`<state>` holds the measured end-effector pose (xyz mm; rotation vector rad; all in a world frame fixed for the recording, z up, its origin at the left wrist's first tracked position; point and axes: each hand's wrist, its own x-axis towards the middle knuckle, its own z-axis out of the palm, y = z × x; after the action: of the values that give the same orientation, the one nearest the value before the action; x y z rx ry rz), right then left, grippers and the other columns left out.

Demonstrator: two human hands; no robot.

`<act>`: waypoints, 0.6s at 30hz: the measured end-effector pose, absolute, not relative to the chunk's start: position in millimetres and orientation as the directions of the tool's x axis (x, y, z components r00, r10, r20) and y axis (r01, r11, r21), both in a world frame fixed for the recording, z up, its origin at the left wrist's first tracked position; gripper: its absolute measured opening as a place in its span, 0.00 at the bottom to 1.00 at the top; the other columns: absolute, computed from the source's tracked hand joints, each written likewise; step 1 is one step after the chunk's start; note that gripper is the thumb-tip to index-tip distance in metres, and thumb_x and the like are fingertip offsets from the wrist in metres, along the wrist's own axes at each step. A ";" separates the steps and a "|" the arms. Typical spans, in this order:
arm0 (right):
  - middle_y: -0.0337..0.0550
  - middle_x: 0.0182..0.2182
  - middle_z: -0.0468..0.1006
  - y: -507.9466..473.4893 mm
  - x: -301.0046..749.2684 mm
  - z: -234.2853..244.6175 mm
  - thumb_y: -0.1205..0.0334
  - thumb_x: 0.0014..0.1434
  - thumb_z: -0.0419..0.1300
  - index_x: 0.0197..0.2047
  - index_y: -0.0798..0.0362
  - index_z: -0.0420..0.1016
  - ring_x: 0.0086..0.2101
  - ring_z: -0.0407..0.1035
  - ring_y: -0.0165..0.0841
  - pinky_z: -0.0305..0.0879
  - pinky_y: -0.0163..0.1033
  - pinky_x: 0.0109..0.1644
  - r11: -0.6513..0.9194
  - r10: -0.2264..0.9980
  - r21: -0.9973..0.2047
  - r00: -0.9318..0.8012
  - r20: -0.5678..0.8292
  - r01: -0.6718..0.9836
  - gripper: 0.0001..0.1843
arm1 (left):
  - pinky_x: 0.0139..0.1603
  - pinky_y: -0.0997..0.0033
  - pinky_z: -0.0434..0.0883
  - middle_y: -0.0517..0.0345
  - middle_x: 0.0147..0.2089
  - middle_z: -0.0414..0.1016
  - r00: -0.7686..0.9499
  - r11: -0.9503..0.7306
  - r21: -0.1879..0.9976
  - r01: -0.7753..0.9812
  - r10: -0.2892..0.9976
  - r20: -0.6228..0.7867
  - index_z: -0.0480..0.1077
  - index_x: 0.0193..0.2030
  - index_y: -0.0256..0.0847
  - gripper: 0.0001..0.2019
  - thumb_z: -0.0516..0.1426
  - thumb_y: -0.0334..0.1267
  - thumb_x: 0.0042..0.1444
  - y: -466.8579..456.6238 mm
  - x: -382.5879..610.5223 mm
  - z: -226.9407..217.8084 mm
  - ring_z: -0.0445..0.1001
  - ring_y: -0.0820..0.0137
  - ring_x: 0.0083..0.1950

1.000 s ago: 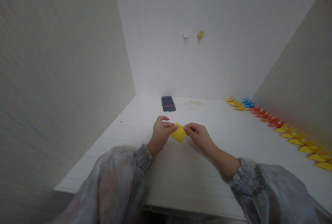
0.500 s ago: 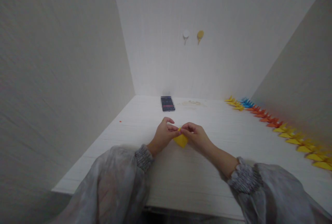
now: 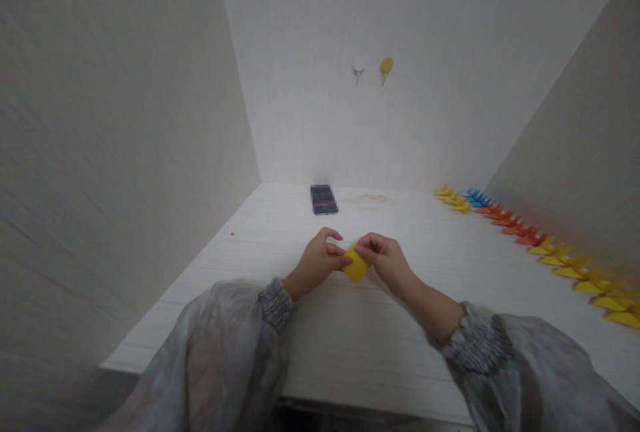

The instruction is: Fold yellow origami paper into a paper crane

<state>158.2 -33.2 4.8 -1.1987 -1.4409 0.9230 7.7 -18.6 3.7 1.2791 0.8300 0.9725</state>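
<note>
A small folded piece of yellow paper [image 3: 357, 268] is held between my two hands above the table's middle. My left hand [image 3: 320, 258] pinches its left edge between thumb and a finger, with the index finger raised and curved away. On the other side my right hand [image 3: 384, 259] grips the upper right part of the paper, thumb on the near face. Some of the paper's edges are covered by my fingertips, so the exact folds cannot be made out.
A phone [image 3: 325, 200], blurred out, lies near the back wall. Along the right wall runs a row of folded paper cranes: yellow [image 3: 583, 269], orange [image 3: 517, 229] and blue [image 3: 477, 198]. Two hooks [image 3: 387, 67] are on the back wall. An orange scrap [image 3: 233, 234] lies at left.
My right hand has shifted slightly right, away from my left. The yellow paper has moved a little right and turned, showing a flatter, squarer face.
</note>
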 end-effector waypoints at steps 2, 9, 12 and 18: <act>0.37 0.18 0.67 -32.9 157.6 4.6 0.60 0.42 0.57 0.22 0.55 0.67 0.21 0.61 0.27 0.58 0.34 0.25 0.189 0.982 -0.969 -0.004 0.191 0.156 0.07 | 0.26 0.73 0.69 0.62 0.24 0.71 0.387 0.020 0.991 -0.132 0.922 0.033 0.54 0.36 0.39 0.23 0.62 0.32 0.35 -18.3 7.1 3.2 0.72 0.73 0.25; 0.38 0.20 0.69 -30.8 157.6 3.0 0.59 0.42 0.56 0.24 0.56 0.67 0.22 0.62 0.28 0.59 0.35 0.27 0.143 0.989 -0.981 -0.043 0.139 0.131 0.08 | 0.29 0.71 0.69 0.64 0.22 0.70 0.436 0.022 0.988 -0.155 0.899 0.048 0.55 0.36 0.39 0.19 0.60 0.37 0.40 -15.6 3.8 -2.5 0.71 0.73 0.26; 0.38 0.20 0.69 -29.8 158.1 2.3 0.59 0.44 0.55 0.24 0.55 0.67 0.22 0.62 0.28 0.58 0.34 0.26 0.178 0.984 -0.951 -0.046 0.172 0.254 0.08 | 0.29 0.74 0.67 0.62 0.22 0.69 0.437 -0.063 0.994 -0.093 0.894 0.098 0.59 0.36 0.38 0.15 0.58 0.40 0.42 -13.5 4.2 -3.2 0.70 0.74 0.26; 0.38 0.20 0.67 -30.8 155.4 2.2 0.61 0.47 0.53 0.24 0.55 0.66 0.22 0.59 0.27 0.55 0.32 0.24 0.242 0.970 -0.857 -0.135 0.202 0.456 0.07 | 0.25 0.77 0.63 0.61 0.22 0.68 0.349 -0.135 0.991 0.023 0.930 0.118 0.66 0.27 0.36 0.07 0.57 0.37 0.42 -11.1 7.2 -1.6 0.66 0.77 0.24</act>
<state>155.4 -30.8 2.2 -1.3267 -1.7235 0.8194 7.2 -11.1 -1.6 1.4837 0.9108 1.0085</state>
